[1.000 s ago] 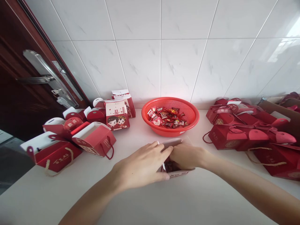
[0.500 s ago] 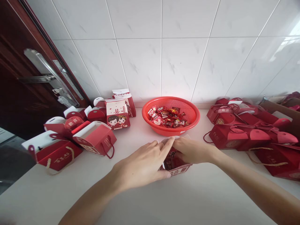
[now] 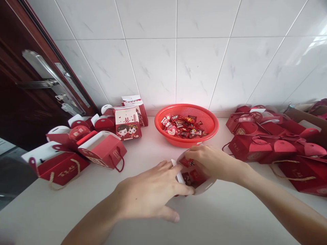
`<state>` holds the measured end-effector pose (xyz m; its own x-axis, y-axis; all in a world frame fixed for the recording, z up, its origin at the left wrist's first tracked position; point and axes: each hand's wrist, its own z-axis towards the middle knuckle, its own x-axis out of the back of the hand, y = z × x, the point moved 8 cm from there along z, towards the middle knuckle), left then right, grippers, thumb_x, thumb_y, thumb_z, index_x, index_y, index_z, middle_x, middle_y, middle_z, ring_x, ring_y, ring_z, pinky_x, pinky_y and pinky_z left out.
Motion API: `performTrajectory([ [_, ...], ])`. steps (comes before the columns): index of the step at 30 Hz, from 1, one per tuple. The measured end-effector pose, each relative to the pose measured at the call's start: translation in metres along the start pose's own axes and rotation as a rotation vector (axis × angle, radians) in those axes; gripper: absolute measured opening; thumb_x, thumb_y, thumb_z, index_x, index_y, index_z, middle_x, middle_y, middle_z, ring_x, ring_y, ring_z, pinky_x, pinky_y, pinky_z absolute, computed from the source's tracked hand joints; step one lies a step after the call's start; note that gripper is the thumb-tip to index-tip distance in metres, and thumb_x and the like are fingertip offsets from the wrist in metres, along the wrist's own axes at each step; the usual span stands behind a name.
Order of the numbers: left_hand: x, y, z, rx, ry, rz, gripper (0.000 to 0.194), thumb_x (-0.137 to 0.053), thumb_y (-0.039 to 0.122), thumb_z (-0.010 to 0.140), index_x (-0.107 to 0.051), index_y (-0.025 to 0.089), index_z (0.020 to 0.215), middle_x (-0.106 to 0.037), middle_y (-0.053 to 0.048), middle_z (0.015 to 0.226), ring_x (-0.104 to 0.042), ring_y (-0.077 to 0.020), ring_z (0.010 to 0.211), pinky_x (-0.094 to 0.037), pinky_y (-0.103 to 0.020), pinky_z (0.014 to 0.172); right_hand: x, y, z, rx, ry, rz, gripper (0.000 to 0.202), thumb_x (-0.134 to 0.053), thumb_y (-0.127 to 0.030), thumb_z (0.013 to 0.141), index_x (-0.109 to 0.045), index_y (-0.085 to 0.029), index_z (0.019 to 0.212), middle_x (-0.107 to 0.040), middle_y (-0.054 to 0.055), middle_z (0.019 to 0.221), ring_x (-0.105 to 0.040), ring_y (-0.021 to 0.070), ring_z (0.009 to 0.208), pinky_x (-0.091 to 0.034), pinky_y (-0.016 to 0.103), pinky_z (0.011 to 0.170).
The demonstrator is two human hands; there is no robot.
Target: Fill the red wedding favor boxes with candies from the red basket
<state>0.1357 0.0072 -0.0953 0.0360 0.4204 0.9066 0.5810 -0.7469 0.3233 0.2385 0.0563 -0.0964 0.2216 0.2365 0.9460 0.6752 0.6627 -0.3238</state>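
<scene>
The small open box sits on the counter at the center of your clock, between your two hands, with 12 toward the wall. Your left hand comes in from 8 o'clock, its fingers loosely spread: the foremost ones touch the box's left and near edges, while the thumb stands free toward 7. Your right hand comes from 2 o'clock with its fingers bent over the far rim; you cannot tell whether they pinch the card or something inside. The box's mouth points up toward you, and one rounded, slotted flap leans out toward 5 o'clock. Your hands cover too much of it to tell its long axis. Red wrapped pieces lie inside.

At 12, just beyond, stands a red colander with wrapped sweets. A box with two cartoon faces stands toward 10, red boxes between 9 and 10, and more red cartons between 2 and 3.
</scene>
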Motion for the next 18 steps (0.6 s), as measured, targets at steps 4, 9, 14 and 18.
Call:
performTrajectory([
  [4,-0.004,0.003,0.000,-0.001,-0.046,0.008,0.060,-0.078,0.046,0.081,-0.058,0.047,0.138,-0.056,-0.009,0.127,-0.050,-0.0369,0.118,-0.047,-0.048,0.094,-0.010,-0.011,0.005,0.008,-0.133,-0.020,0.047,-0.050,0.009,0.072,-0.073,-0.020,0.102,-0.076,0.003,0.100,-0.069,0.0183,0.086,-0.039,0.025,0.064],
  [9,-0.004,0.003,0.000,0.001,-0.023,-0.007,0.060,-0.080,0.046,0.078,-0.061,0.045,0.135,-0.055,-0.009,0.128,-0.049,-0.0370,0.117,-0.046,-0.050,0.096,-0.022,-0.009,0.013,-0.045,-0.218,-0.240,0.025,-0.053,0.000,0.083,-0.070,-0.017,0.092,-0.075,0.008,0.093,-0.070,0.0229,0.080,-0.039,0.029,0.067],
  [14,-0.005,-0.002,0.002,0.027,-0.032,-0.020,0.057,-0.080,0.046,0.078,-0.063,0.042,0.133,-0.056,-0.009,0.123,-0.049,-0.0355,0.116,-0.046,-0.048,0.095,-0.019,-0.008,0.015,0.019,-0.214,-0.121,0.035,-0.051,0.004,0.080,-0.071,-0.017,0.100,-0.076,0.007,0.102,-0.070,0.0205,0.083,-0.040,0.027,0.066],
  [18,-0.003,-0.001,0.003,0.021,-0.019,-0.013,0.053,-0.080,0.045,0.078,-0.065,0.041,0.128,-0.057,-0.008,0.119,-0.050,-0.0334,0.113,-0.046,-0.044,0.094,-0.022,-0.004,0.015,0.044,-0.230,-0.088,0.049,-0.046,0.010,0.076,-0.071,-0.021,0.104,-0.075,0.003,0.111,-0.071,0.0196,0.092,-0.042,0.028,0.076],
])
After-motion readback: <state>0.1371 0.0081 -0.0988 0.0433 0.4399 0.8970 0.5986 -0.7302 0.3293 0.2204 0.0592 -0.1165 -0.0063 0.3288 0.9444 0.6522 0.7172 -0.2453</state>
